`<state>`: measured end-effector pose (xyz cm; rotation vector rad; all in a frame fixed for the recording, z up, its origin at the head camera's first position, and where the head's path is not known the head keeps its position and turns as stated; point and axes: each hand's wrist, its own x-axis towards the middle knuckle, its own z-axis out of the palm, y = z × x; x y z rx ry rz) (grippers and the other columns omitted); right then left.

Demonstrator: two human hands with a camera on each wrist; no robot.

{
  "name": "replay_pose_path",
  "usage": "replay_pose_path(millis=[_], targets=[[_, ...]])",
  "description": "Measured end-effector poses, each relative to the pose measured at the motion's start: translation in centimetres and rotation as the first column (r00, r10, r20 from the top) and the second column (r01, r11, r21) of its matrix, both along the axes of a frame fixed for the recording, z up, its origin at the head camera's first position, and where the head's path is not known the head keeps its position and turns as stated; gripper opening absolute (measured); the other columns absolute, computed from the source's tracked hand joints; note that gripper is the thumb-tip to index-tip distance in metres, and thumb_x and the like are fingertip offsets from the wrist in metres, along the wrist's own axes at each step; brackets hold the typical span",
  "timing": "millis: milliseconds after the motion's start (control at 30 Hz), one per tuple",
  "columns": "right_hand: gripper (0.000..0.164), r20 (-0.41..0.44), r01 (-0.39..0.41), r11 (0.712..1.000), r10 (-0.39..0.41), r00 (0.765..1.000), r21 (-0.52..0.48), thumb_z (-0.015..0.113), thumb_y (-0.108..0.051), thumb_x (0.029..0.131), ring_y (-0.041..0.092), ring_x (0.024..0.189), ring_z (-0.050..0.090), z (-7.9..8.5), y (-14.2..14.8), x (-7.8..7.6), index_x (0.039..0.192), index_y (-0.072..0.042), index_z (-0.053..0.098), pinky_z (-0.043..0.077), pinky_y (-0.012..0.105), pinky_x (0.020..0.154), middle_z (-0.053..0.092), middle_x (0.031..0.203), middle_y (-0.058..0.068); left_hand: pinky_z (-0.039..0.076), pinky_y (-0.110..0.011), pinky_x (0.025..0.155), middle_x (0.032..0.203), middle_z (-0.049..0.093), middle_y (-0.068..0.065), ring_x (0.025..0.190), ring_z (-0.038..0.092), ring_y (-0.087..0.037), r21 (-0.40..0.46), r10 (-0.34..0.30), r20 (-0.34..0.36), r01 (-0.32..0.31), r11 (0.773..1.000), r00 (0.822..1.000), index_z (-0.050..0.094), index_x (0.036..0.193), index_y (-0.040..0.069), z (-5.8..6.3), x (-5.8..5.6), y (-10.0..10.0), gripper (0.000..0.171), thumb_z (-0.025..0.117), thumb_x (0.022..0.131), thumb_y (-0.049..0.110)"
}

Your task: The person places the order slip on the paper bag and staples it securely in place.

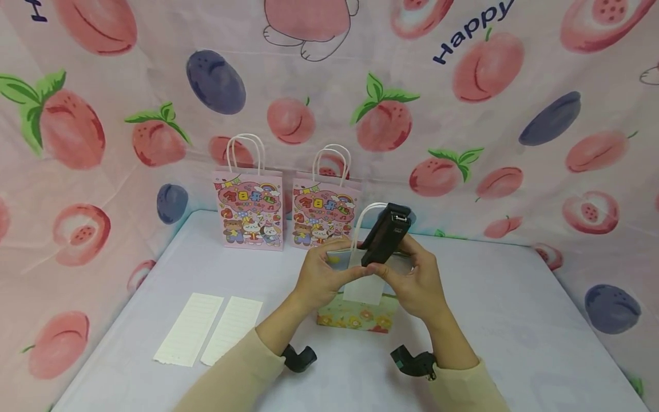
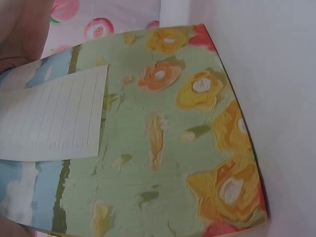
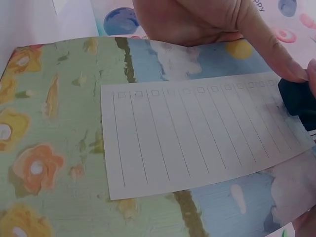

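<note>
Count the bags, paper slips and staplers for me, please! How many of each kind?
Pink bags: 2
Flowered bag: 1
White paper slips: 3
Black stapler: 1
Total: 7

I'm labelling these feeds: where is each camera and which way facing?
Head: on the head, forward and down at the flower-print gift bag; left hand, right hand, sleeves show.
Left wrist: on that wrist, facing the bag's front; parts of both hands at left.
Right wrist: on that wrist, facing the same front; parts of both hands at top and right.
Both wrist views share the bag and lined paper.
</note>
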<state>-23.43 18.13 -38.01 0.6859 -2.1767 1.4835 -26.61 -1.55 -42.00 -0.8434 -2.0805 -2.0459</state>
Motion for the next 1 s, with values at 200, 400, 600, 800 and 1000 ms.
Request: replay_pose_path(millis=[200, 400, 600, 800, 1000], targets=[[0.048, -0.004, 0.005, 1.0, -0.005, 1.0, -0.008, 0.085, 0.005, 0.08, 0.009, 0.111, 0.07, 0.0, -0.1, 0.1, 0.124, -0.004, 0.069, 0.048, 0.023, 0.106, 0.077, 0.111, 0.006, 0.049, -0.043, 0.106, 0.126, 0.074, 0.0, 0.125, 0.062, -0.015, 0.012, 0.008, -0.022, -0.008, 1.0, 1.0, 0.076, 0.122, 0.014, -0.2, 0.0, 0.1, 0.037, 0.085, 0.086, 0.017], [0.047, -0.002, 0.0, 1.0, 0.0, 1.0, -0.015, 0.084, 0.004, 0.082, 0.01, 0.11, 0.07, -0.2, -0.3, 0.1, 0.126, -0.006, 0.068, 0.049, 0.024, 0.106, 0.078, 0.112, 0.007, 0.052, -0.039, 0.104, 0.127, 0.074, -0.001, 0.125, 0.064, -0.015, 0.017, 0.013, 0.003, -0.013, 1.0, 1.0, 0.077, 0.12, 0.012, -0.1, 0.1, 0.0, 0.035, 0.085, 0.087, 0.017], [0.049, -0.002, -0.016, 0.999, 0.016, 1.0, 0.029, 0.083, 0.004, 0.082, 0.01, 0.112, 0.069, -0.2, 0.2, 0.0, 0.127, -0.007, 0.067, 0.048, 0.023, 0.107, 0.076, 0.114, 0.009, 0.048, -0.046, 0.105, 0.129, 0.073, 0.001, 0.126, 0.063, -0.015, -0.008, 0.018, 0.039, -0.017, 1.0, 0.999, 0.076, 0.122, 0.016, 0.1, 0.0, -0.1, 0.04, 0.088, 0.085, 0.022], [0.053, 0.031, -0.012, 0.999, 0.011, 0.999, 0.044, 0.085, 0.002, 0.081, 0.01, 0.116, 0.067, 0.0, 0.7, 0.2, 0.13, -0.008, 0.066, 0.043, 0.026, 0.112, 0.074, 0.118, 0.0, 0.041, -0.052, 0.111, 0.132, 0.07, 0.004, 0.13, 0.058, -0.016, -0.039, -0.026, 0.067, 0.028, 0.999, 0.997, 0.074, 0.127, 0.02, 0.2, -0.1, -0.3, 0.047, 0.089, 0.083, 0.032], [0.069, 0.0, -0.039, 0.999, 0.039, 0.999, 0.014, 0.083, 0.008, 0.08, 0.012, 0.118, 0.066, 0.0, 1.0, 0.1, 0.142, -0.01, 0.058, 0.042, 0.028, 0.113, 0.072, 0.124, 0.005, 0.057, -0.038, 0.1, 0.135, 0.069, -0.006, 0.121, 0.066, -0.025, -0.074, -0.037, 0.11, 0.045, 0.996, 0.993, 0.066, 0.138, 0.015, 0.2, -0.1, -0.6, 0.052, 0.083, 0.089, 0.013]])
